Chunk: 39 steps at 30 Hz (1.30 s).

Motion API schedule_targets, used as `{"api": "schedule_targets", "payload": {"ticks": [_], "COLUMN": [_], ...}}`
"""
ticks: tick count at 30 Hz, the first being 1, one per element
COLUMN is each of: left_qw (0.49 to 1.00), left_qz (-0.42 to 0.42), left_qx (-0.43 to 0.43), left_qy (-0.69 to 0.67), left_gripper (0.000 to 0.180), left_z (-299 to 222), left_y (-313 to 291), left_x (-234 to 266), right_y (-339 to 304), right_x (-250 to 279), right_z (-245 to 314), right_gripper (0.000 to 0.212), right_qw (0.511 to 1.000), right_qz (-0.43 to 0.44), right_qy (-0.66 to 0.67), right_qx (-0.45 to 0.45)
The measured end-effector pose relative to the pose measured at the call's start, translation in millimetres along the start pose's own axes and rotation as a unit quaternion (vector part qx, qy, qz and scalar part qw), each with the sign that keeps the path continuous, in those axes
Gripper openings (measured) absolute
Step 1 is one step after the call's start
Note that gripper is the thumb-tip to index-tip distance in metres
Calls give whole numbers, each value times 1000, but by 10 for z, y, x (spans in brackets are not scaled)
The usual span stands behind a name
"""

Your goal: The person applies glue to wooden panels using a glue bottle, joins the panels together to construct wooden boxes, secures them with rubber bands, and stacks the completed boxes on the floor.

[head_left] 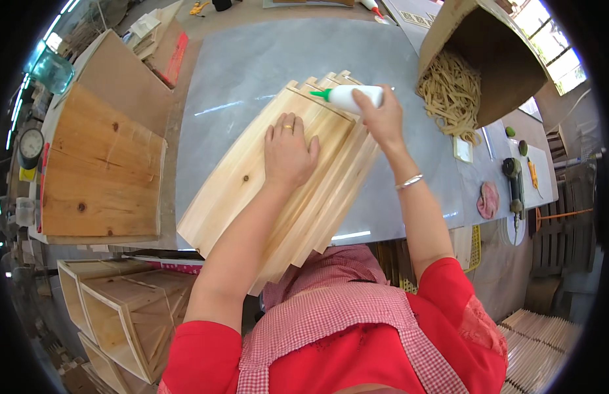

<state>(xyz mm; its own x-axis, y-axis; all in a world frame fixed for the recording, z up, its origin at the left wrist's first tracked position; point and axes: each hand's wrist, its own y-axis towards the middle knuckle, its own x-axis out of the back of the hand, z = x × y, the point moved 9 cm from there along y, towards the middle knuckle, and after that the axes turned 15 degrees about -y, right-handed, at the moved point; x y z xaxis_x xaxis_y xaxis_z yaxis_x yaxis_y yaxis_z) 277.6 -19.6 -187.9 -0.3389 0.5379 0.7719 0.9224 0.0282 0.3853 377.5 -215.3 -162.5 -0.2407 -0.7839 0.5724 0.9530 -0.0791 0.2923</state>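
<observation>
A fanned stack of pale wooden boards (233, 172) lies slanted across the grey table top, its near end jutting over the front edge toward my apron. My left hand (291, 151) rests flat on the top board, fingers stretched out, a ring on one of them. In my right hand (381, 117) is a white squeeze bottle (346, 98) with a green nozzle, held nearly level. The nozzle points left, just over the far end of the top board, where a groove crosses the wood. Whether the tip touches the board I cannot tell.
On the right, a cardboard box (442, 39) lies tipped over with tan rubber bands (451, 88) spilling out. Beyond it are a pink cloth (488, 199) and a dark power tool (514, 180). Wooden panels (101, 171) stand at left; wooden frames (124, 315) are stacked below.
</observation>
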Motion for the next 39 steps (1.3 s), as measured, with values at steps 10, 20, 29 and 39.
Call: {"api": "schedule_targets", "payload": {"ticks": [10,20,29,39], "left_qw": [1000,1000,1000,999], "left_qz": [-2,-4,1,23], "left_qx": [-8,-19,-20,-16], "left_qy": [-16,-12,0,-26], "left_gripper": [54,56,52,55], "left_z": [-10,22,13,-9], "left_y": [-11,-2,1,28], "left_x": [15,-32,-53,-42], "right_y": [189,-254,-640,-1149], "right_x": [-500,481,782,533], "right_z": [563,348,-282,-1019], "right_gripper": [49,36,39,49], "right_qw": [988,973,992,963], "right_qz": [28,13,-58,-21], "right_qy": [-107,-187,-111,143], "right_qx": [106,134,11,-226]}}
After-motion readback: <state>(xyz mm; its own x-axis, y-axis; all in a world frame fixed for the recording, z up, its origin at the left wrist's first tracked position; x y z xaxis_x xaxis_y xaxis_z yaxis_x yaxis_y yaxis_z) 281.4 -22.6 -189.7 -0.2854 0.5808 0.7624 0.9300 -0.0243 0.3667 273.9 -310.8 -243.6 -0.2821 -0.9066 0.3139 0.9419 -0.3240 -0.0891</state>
